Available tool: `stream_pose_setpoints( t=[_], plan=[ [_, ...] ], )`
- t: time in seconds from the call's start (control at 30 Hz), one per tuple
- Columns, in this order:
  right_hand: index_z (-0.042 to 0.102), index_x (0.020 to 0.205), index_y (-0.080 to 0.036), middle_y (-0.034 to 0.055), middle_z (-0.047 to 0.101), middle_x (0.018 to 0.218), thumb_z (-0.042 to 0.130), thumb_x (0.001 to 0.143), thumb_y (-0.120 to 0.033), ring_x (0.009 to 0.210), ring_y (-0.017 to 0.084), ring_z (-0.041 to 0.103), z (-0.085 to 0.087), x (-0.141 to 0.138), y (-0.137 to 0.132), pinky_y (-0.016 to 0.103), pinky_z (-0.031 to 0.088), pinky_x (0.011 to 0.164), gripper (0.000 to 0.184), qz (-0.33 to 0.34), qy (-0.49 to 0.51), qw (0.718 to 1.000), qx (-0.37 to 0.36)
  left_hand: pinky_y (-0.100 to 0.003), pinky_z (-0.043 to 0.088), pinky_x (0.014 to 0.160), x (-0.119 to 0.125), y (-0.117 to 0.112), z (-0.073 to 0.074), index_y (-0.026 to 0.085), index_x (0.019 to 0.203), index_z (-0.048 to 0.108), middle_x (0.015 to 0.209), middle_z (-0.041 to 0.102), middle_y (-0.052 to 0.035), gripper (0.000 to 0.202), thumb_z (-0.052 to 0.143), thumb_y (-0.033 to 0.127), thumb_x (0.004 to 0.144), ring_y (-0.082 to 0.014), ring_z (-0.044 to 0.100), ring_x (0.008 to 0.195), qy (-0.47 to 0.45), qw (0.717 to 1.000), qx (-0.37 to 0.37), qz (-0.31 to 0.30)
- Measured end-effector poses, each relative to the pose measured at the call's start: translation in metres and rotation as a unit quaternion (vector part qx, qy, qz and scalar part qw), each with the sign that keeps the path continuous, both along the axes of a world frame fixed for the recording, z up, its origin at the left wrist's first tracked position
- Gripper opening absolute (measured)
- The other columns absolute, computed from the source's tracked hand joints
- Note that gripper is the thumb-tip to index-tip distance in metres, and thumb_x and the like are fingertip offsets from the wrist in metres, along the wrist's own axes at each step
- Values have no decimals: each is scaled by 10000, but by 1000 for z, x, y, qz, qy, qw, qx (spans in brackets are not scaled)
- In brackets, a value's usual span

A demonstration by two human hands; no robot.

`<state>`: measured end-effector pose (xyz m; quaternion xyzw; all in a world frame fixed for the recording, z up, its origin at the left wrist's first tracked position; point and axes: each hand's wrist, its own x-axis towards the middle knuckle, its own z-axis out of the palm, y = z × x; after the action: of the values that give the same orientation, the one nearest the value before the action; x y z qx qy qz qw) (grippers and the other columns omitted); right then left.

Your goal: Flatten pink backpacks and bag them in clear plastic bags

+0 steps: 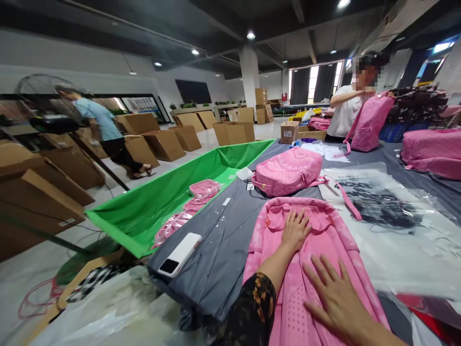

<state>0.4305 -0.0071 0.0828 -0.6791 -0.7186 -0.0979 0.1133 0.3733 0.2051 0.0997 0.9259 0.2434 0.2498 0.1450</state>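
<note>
A pink backpack lies flat on the grey-covered table in front of me. My left hand rests open and flat on its upper part, fingers spread toward the top. Lower down, my right hand lies on the bag's lower half, also open with fingers stretched out. Neither hand grips anything. Just beyond the flat bag sits a second, stuffed pink backpack with a strap trailing right.
Clear plastic bags cover the table on the right. A white phone lies near the table's left edge. A green cloth bin holds bagged pink backpacks. One person across the table holds a pink backpack; another bends by cardboard boxes.
</note>
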Motion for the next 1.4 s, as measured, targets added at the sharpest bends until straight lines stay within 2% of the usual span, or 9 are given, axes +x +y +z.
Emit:
stream_pose_setpoints(
  t=[0.17, 0.27, 0.37, 0.63, 0.8, 0.97, 1.1, 1.23, 1.4],
  plan=[
    [495, 1485, -294, 150, 543, 1488, 396, 974, -677, 1345, 357, 507, -4, -3, 12, 687, 296, 1115, 645, -23, 11, 999, -24, -501, 442, 1097, -30, -37, 31, 190, 1155, 691, 1292, 692, -114, 315, 417, 288, 1032, -285, 603, 1240, 2, 995, -70, -69],
    [514, 1470, -292, 134, 579, 1453, 447, 977, -576, 1268, 339, 553, -10, 5, 18, 660, 305, 1113, 573, 10, -4, 1000, 3, -321, 533, 792, -67, -77, 33, 247, 836, 703, 888, 746, -24, 319, 532, 471, 987, -207, 678, 827, 50, 956, -61, -282],
    [493, 1486, -289, 139, 551, 1480, 437, 992, -430, 1201, 332, 585, -16, 4, 20, 649, 348, 1063, 516, 2, -11, 999, 35, -343, 508, 773, -97, -101, 17, 252, 783, 667, 824, 709, -39, 309, 553, 477, 963, -227, 654, 814, 62, 902, -17, -428],
    [646, 1193, -205, 104, 738, 1125, 334, 1003, -243, 1037, 252, 641, 24, -2, 15, 504, 358, 1030, 367, -25, 83, 990, 115, -450, 448, 954, -101, -105, -26, 248, 889, 702, 962, 705, -101, 136, 610, 344, 859, -277, 604, 963, 102, 939, 100, -313],
    [618, 970, -228, 44, 695, 863, 421, 959, -256, 787, 202, 584, 64, -30, -10, 354, 397, 747, 199, 339, 83, 937, -27, -441, 417, 1018, -104, -98, -10, 282, 1138, 710, 1237, 694, -102, 315, 649, 288, 829, -312, 549, 1211, 105, 945, 51, -306],
    [544, 873, -229, 15, 617, 761, 439, 839, -238, 625, 178, 461, 40, -49, -2, 348, 292, 576, 110, 467, 63, 872, -131, -386, 423, 1051, -110, -77, -5, 239, 1348, 622, 1308, 679, -107, 457, 500, 199, 910, -271, 586, 1206, 105, 930, 56, -348],
    [526, 864, -232, 20, 577, 723, 347, 830, -211, 637, 181, 464, 8, -34, 22, 338, 328, 605, 183, 458, 109, 881, -38, -480, 315, 1175, -107, -71, -12, 252, 1385, 607, 1405, 622, -109, 435, 462, 295, 978, -300, 522, 1308, 109, 979, 39, -168],
    [523, 833, -218, 66, 588, 763, 363, 811, -223, 680, 210, 466, 7, -34, 19, 366, 362, 655, 161, 365, 95, 926, 12, -715, 137, 1184, -109, -78, -6, 322, 1495, 499, 1640, 352, -114, 587, 594, 452, 930, -456, 237, 1507, 100, 994, 35, -19],
    [518, 797, -233, 7, 600, 730, 417, 892, -217, 656, 179, 484, 21, -75, -41, 352, 431, 706, 139, 318, 66, 943, 79, -781, 62, 1164, -139, -121, 10, 460, 1563, 302, 1717, 117, -99, 744, 578, 670, 904, -496, 64, 1547, 142, 984, -88, -54]
  ],
)
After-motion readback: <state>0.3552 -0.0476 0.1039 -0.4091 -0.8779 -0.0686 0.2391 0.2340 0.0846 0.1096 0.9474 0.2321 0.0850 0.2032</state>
